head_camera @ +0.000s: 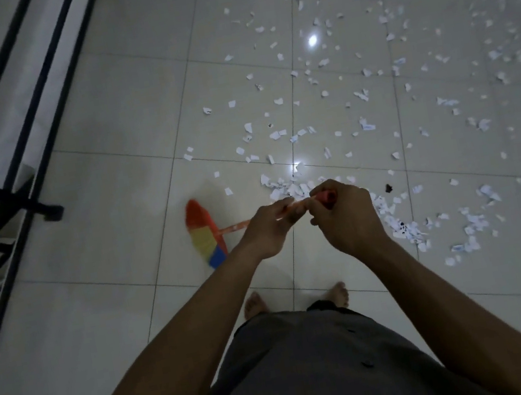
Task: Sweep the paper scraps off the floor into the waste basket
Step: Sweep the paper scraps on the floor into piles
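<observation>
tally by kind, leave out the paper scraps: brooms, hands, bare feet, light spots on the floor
broom: 1
hands (left hand, right hand): 2
bare feet: 2
light spots: 2
total: 7

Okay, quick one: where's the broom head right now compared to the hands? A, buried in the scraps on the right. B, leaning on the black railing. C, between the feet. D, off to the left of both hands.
D: the broom head shows, blurred, to the left of the left hand and right hand, which grip its handle; most paper scraps lie ahead and right.
</observation>
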